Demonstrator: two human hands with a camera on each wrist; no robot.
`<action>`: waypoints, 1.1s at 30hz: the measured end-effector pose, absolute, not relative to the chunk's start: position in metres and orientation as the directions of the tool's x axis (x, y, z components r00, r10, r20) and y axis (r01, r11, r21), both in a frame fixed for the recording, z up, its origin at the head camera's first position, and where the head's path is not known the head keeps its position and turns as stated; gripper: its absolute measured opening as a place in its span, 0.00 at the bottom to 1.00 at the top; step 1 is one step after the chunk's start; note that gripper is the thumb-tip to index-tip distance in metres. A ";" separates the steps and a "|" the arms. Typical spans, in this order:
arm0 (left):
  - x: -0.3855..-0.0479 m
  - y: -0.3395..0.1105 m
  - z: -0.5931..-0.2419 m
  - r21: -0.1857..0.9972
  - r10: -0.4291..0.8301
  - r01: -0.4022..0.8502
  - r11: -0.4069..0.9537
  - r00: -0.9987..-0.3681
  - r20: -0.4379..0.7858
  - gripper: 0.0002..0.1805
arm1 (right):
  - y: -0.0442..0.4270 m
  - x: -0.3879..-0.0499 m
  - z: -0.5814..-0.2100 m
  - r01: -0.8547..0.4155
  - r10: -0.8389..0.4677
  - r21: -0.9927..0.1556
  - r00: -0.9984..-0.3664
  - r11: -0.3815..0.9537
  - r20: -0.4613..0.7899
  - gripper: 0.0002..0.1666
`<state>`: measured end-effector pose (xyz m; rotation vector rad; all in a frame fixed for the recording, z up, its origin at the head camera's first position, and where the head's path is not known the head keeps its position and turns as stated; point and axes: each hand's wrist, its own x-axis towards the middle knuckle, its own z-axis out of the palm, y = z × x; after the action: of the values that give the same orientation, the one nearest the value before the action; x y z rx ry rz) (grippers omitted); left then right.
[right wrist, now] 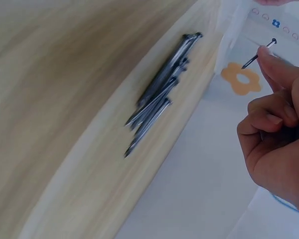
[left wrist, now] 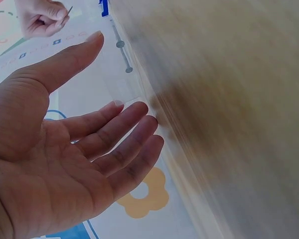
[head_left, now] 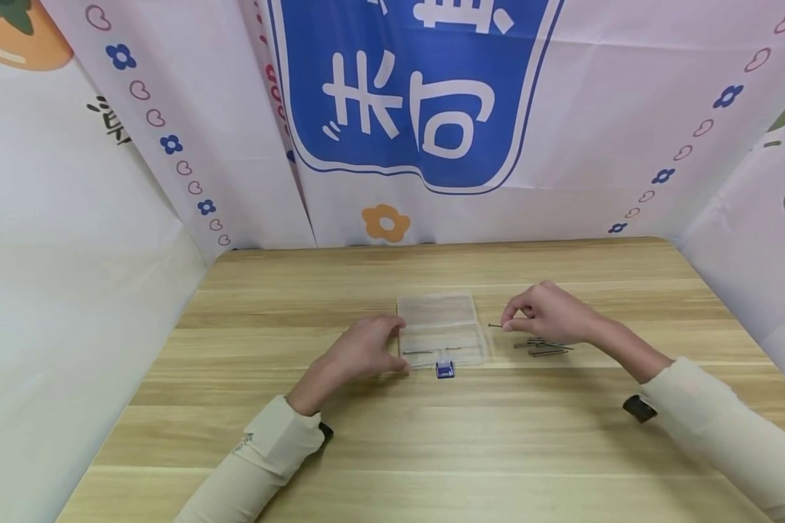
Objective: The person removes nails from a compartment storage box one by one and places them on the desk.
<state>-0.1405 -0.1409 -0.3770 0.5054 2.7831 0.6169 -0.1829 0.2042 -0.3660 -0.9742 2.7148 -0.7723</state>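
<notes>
A clear plastic case (head_left: 435,311) lies with its lid laid back on the table, a few nails (head_left: 419,352) inside its near half. At its left edge rests my left hand (head_left: 366,347), thumb and fingers spread; the left wrist view shows this hand (left wrist: 65,144) with its palm bare. Between thumb and fingertip my right hand (head_left: 552,312) pinches one nail (right wrist: 251,61), held in the air just right of the case. Several loose nails (head_left: 548,353) lie in a pile on the table below the right hand (right wrist: 284,119).
A blue latch (head_left: 445,370) sticks out from the case's near edge. The wooden table (head_left: 432,450) reaches back to a printed cloth (head_left: 340,211) hanging behind it, and more cloth hangs at both sides.
</notes>
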 end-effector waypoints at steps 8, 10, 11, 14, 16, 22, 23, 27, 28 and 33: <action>-0.141 -0.141 -0.376 0.437 0.394 0.299 0.848 -0.908 -0.145 0.31 | 0.232 -0.182 -0.374 -0.512 -0.593 -0.508 -0.805 0.693 0.002 0.04; -0.141 -0.141 -0.376 0.435 0.394 0.300 0.849 -0.908 -0.144 0.31 | 0.239 -0.181 -0.376 -0.504 -0.588 -0.501 -0.809 0.703 -0.010 0.04; -0.140 -0.142 -0.377 0.437 0.393 0.297 0.849 -0.908 -0.147 0.31 | 0.242 -0.180 -0.377 -0.501 -0.585 -0.498 -0.811 0.708 -0.016 0.03; -0.139 -0.142 -0.378 0.444 0.386 0.283 0.850 -0.909 -0.160 0.33 | 0.252 -0.176 -0.381 -0.498 -0.583 -0.489 -0.812 0.716 -0.027 0.03; -0.138 -0.142 -0.380 0.454 0.384 0.274 0.848 -0.908 -0.170 0.36 | 0.258 -0.173 -0.385 -0.496 -0.579 -0.482 -0.815 0.722 -0.029 0.03; -0.136 -0.142 -0.383 0.459 0.387 0.275 0.845 -0.906 -0.169 0.40 | 0.271 -0.167 -0.394 -0.482 -0.566 -0.499 -0.824 0.720 -0.021 0.03; -0.136 -0.142 -0.383 0.457 0.385 0.274 0.846 -0.908 -0.167 0.40 | 0.272 -0.167 -0.395 -0.479 -0.565 -0.506 -0.825 0.718 -0.021 0.04; -0.137 -0.142 -0.382 0.457 0.380 0.273 0.847 -0.911 -0.162 0.39 | 0.275 -0.169 -0.397 -0.473 -0.560 -0.516 -0.828 0.714 -0.017 0.04; -0.138 -0.142 -0.382 0.456 0.382 0.275 0.847 -0.910 -0.160 0.39 | 0.275 -0.169 -0.398 -0.473 -0.559 -0.516 -0.829 0.714 -0.014 0.04; -0.141 -0.142 -0.381 0.443 0.395 0.297 0.846 -0.907 -0.147 0.37 | 0.274 -0.173 -0.402 -0.481 -0.557 -0.504 -0.830 0.717 0.000 0.06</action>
<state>-0.1408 -0.1422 -0.3806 0.5305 2.7917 0.6149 -0.1732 0.2740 -0.4019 -0.8428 2.7684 -0.7483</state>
